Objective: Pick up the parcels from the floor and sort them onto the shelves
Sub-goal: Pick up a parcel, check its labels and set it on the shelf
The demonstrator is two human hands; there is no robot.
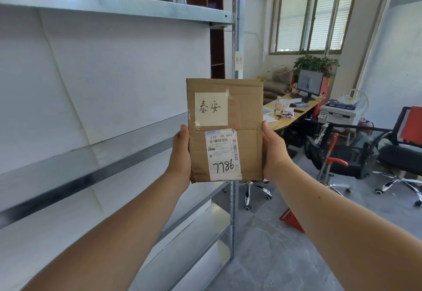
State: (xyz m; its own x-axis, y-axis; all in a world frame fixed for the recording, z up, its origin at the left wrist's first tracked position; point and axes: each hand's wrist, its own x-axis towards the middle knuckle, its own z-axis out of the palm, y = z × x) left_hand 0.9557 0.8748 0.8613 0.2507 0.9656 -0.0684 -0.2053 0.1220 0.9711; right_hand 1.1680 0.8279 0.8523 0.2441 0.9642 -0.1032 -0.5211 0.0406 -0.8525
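A flat cardboard parcel [247, 117] is held upright at the centre of the frame, off the floor and not yet on any shelf, with its front face turned to the camera. It is clamped by its two long edges: the left hand [181, 151] is pressed to the edge at centre left and the right hand [272, 151] to the edge at centre right. Each thumb is laid along the front border, while the other fingers are hidden behind the cardboard, so their spread cannot be told. The step in hand is judged to be the reading of the destination. A yellow note [211, 109] with handwritten characters is taped to the upper half, and a shipping label [222, 156] marked 7786 is stuck below it. A paper tag [238, 60] is fixed to the upright post [237, 23] just above the parcel, and its writing appears to differ from that on the note, so this bay is probably not the right one. The note should be compared with each shelf tag before anything is set down. Once a match is found, the parcel is best lowered onto the shelf, such as the middle shelf [91, 176] at lower left, with the note facing outward. Both side grips should be released only when the cardboard is fully supported.
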